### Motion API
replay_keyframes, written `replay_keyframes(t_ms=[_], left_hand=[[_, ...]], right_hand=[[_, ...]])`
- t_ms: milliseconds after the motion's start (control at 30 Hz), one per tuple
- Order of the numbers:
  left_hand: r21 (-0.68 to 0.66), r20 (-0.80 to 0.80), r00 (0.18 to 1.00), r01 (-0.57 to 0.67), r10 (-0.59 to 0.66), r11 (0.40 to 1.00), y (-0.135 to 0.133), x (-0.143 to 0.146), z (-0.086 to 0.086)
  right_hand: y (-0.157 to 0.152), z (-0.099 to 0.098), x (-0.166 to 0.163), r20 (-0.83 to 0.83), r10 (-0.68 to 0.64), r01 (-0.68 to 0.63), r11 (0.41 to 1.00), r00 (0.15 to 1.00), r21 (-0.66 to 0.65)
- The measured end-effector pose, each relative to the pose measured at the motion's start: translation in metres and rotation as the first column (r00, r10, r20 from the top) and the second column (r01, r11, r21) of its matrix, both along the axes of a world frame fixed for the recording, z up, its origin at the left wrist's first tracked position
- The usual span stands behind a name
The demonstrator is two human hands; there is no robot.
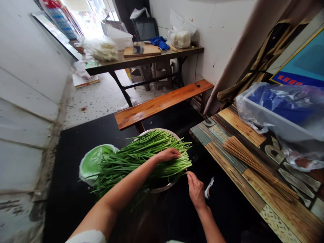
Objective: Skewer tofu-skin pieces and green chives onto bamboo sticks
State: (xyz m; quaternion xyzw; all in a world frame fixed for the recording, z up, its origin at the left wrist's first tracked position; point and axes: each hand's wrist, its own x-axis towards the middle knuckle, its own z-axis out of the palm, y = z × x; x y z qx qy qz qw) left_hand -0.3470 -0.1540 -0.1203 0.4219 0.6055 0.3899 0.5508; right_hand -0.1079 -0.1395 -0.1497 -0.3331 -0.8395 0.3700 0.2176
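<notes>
A large heap of green chives (131, 158) lies over a round basin (167, 186), with the pale stalk ends pointing right. My left hand (169, 154) is on top of the heap near those ends, its fingers closed on some stalks. Just below the ends, my right hand (196, 189) pinches a thin brownish stick that looks like a skewer; its tip meets the lowest stalks, and most of it is hidden. The leafy tips reach left over a green bowl (95, 158) wrapped in clear plastic.
A black table (73, 152) carries the basin and a torn wrapper (209, 187). On the patterned wooden table (227, 162) at right lie a bundle of thin skewers (258, 165) and a plastic-covered bin (280, 114). A wooden bench (162, 104) stands ahead, before another table (152, 58).
</notes>
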Motion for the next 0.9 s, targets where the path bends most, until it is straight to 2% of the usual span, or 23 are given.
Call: replay_keyframes(t_ms=[100,167,233,300,367,500,600,733,800,900], left_hand=[[0.007,-0.108,0.992,0.061,-0.06,0.998,-0.002,-0.002,-0.002],[-0.014,-0.211,0.977,0.018,-0.02,1.0,-0.002,-0.009,-0.003],[0.009,-0.41,0.909,-0.081,0.078,0.997,-0.001,-0.017,-0.005],[0.06,-0.59,0.791,-0.157,0.162,0.986,0.001,-0.023,-0.008],[0.064,-0.665,0.729,-0.16,0.162,0.985,0.003,-0.023,-0.012],[0.036,-0.673,0.735,-0.08,0.083,0.996,0.012,-0.003,-0.024],[0.043,-0.684,0.725,-0.072,0.082,0.997,0.019,0.01,-0.03],[0.073,-0.662,0.74,-0.09,0.116,0.993,0.019,0.004,-0.031],[0.075,-0.553,0.821,-0.121,0.142,0.99,0.014,-0.004,-0.031],[0.051,-0.209,0.96,-0.179,0.185,0.983,0.006,-0.01,-0.03]], right_hand=[[-0.002,0.001,-0.001,0.041,0.026,-0.023,0.998,0.999,-0.058],[-0.004,-0.001,0.001,0.078,0.041,-0.035,0.996,0.996,-0.081],[-0.007,-0.006,0.003,0.112,0.038,-0.028,0.995,0.993,-0.093],[-0.011,-0.01,0.006,0.132,0.038,-0.023,0.993,0.99,-0.117],[-0.014,-0.014,0.007,0.133,0.035,-0.015,0.989,0.99,-0.15],[-0.019,-0.015,0.006,0.116,0.002,0.018,0.985,0.993,-0.171],[-0.02,-0.013,0.006,0.113,-0.006,0.024,0.987,0.994,-0.158],[-0.02,-0.01,0.008,0.104,0.004,0.009,0.992,0.995,-0.124],[-0.018,-0.009,0.009,0.096,0.005,0.005,0.994,0.995,-0.112],[-0.014,-0.009,0.008,0.064,-0.006,0.012,0.996,0.998,-0.092]])
